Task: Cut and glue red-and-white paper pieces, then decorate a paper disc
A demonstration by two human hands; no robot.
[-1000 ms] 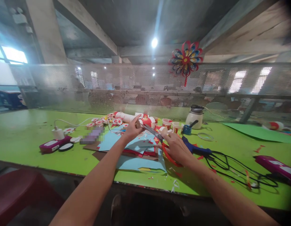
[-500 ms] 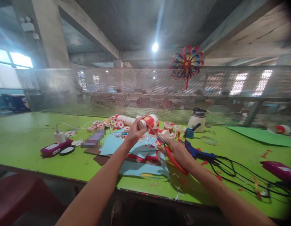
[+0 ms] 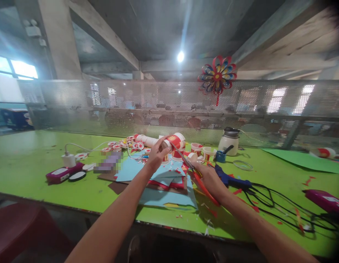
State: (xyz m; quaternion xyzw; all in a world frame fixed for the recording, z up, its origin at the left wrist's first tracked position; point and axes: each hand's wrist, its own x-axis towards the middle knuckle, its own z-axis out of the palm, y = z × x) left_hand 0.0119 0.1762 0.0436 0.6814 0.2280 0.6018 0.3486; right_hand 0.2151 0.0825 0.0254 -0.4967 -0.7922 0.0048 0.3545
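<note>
My left hand (image 3: 156,156) grips a red and white paper cup (image 3: 174,140), tilted on its side above the table. In my right hand (image 3: 206,175) is a pair of scissors (image 3: 202,187) with orange handles. Their blades point up and left and reach the cup's edge; whether they are cutting into it I cannot tell. Below the hands lie light blue paper sheets (image 3: 136,169), sprinkled with small white and red scraps. More cut paper cups (image 3: 196,148) stand just behind the scissors.
A blue glue gun (image 3: 231,179) with black cable lies right of my right hand. Behind stand a cream kettle (image 3: 229,142) and a small blue pot (image 3: 221,156). Purple power strips (image 3: 64,173) sit left and right. A mesh screen (image 3: 169,106) borders the green table (image 3: 84,195).
Both hands stay in nearly the same place, with the cup and the scissors still held. The scissors and right-hand fingers have shifted slightly; the view has moved a little.
</note>
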